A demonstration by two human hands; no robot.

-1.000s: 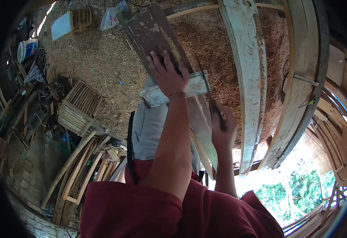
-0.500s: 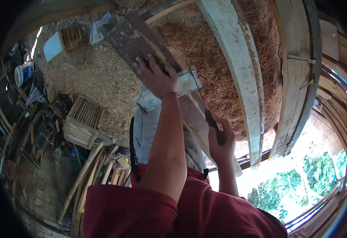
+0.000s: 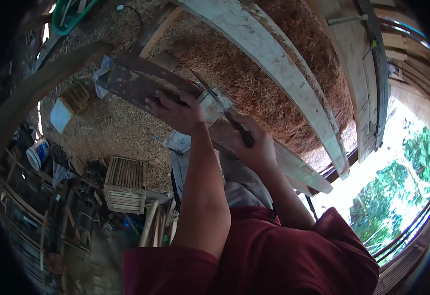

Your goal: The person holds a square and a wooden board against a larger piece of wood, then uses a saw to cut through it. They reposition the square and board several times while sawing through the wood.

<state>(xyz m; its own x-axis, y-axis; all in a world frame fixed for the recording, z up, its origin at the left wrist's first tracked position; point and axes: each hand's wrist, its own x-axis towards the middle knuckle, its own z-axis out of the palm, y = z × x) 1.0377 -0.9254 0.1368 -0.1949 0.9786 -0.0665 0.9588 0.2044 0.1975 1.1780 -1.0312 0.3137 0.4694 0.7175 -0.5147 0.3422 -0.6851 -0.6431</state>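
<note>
A worn pale board [image 3: 177, 141] lies across a long dark-brown plank [image 3: 135, 81] in front of my body. My left hand [image 3: 180, 115] presses down where the two meet, fingers spread over the plank, the palm near the pale board. My right hand [image 3: 255, 142] is wrapped round the dark handle of a handsaw [image 3: 209, 91], whose narrow blade crosses the pale board near its far end. The blade appears almost edge-on, so its teeth cannot be made out. How deep it sits in the wood is hidden.
Long curved pale planks [image 3: 269, 73] stretch along the right over shavings. A slatted wooden crate [image 3: 125, 184] stands on the left, near a white-and-blue bucket [image 3: 38, 153]. Scrap wood fills the lower left. A green-rimmed container [image 3: 73, 19] is at the top left.
My right hand has pushed the handsaw forward across the pale board, closer to my left hand. My left hand stays on the wood. The view has turned, shifting the surroundings.
</note>
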